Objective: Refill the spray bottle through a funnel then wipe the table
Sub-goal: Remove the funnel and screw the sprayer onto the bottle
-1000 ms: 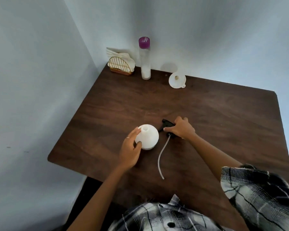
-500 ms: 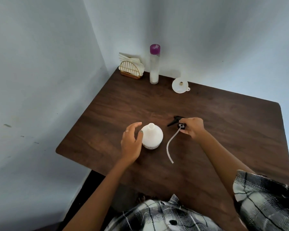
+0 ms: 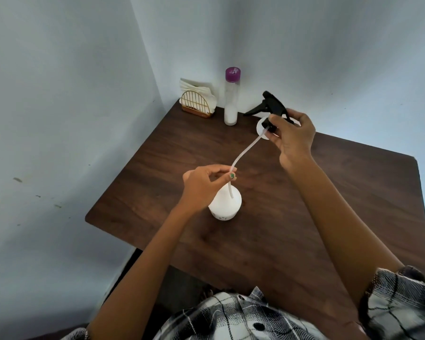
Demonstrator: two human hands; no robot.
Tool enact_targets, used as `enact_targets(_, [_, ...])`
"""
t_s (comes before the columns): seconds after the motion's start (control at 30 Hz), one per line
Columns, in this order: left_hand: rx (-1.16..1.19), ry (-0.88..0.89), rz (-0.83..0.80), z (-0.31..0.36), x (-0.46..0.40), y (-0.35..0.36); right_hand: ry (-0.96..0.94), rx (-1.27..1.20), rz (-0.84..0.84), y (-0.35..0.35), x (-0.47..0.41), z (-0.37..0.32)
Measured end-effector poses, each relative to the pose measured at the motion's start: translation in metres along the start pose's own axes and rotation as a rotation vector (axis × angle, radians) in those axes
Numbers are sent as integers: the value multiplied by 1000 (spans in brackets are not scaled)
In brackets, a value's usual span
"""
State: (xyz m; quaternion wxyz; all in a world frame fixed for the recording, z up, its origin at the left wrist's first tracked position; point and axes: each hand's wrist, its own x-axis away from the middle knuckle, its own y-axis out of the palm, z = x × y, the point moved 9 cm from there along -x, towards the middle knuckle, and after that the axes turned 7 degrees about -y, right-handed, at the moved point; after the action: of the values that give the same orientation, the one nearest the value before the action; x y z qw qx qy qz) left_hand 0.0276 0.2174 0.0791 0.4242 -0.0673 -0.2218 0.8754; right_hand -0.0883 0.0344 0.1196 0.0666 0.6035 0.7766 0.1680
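A round white spray bottle stands on the dark wooden table. My right hand holds the black trigger sprayer head up in the air above the table's far side. Its thin white dip tube runs down from the head to the bottle. My left hand pinches the tube just above the bottle's neck. The tube's lower end lies over the bottle's top. A white funnel lies on the table, mostly hidden behind the sprayer head and my right hand.
A tall clear bottle with a purple cap stands in the far corner, holding a little white liquid. Beside it sits a gold wire napkin holder with white napkins. Pale walls close the left and far sides.
My right hand has lifted the sprayer head off the table and raised it high. My left hand left the bottle's side and now pinches the dip tube over the bottle's neck.
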Motion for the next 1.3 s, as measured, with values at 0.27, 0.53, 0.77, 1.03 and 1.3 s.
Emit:
enact_targets(0.27, [21,35,91,0,-10,-12,-292,198,-36,17,19,-38])
enact_targets(0.53, [-84,102,183,-9,-12,-11,-447,382,-123,30,42,-51])
enact_targets(0.77, [-134,147,267,-11,-13,-18,-468,382,-130,31,46,-58])
enact_targets(1.03, [-215,101,247,-28,-14,-13,-468,471,-215,36,47,-45])
enact_targets(1.3, [-112,-75,93,-62,0,17,-366,763,-474,41,45,-10])
